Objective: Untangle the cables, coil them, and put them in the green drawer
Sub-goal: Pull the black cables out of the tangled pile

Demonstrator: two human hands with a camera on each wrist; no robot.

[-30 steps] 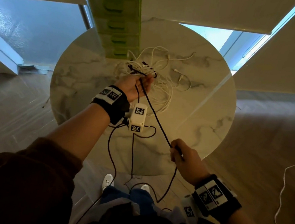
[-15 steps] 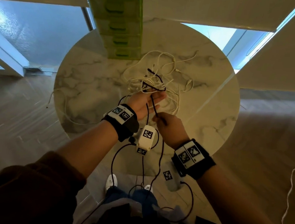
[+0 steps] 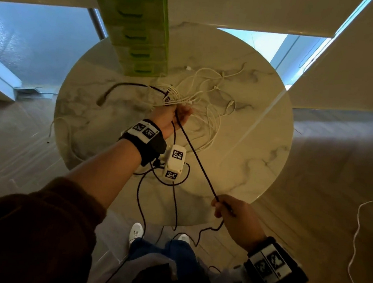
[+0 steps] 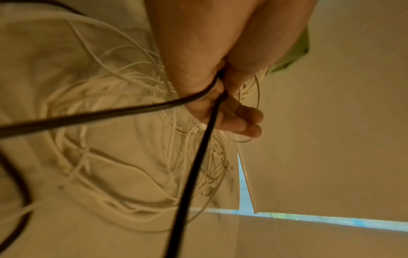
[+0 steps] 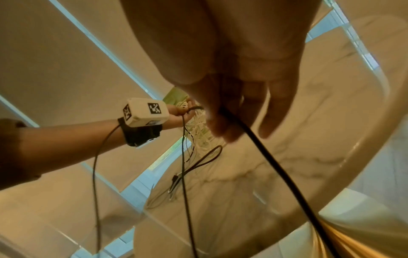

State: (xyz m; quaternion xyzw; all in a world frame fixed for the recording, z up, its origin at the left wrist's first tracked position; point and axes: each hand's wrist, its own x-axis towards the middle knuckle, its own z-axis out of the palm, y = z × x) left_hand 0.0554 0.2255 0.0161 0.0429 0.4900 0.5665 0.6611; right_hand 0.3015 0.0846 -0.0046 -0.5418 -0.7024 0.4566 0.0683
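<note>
Landmark: green drawer unit [image 3: 136, 31] at the worktop's [image 3: 256, 134] far edge.

Loose end of the black cable [image 3: 108, 94] lies on the marble left of the unit's base. Left hand [image 3: 174, 115], just in front of the base, grips the black cable plus a bunch of white cables [image 3: 207, 102]. Right hand [image 3: 233, 215], well clear toward the near rim, pinches the black cable taut.

To do this step well, I'd say: keep tension low, feed out of the left grip, pull along the run so white loops don't cinch.

All visible drawers look shut; nothing stowed yet, contents not visible.
</note>
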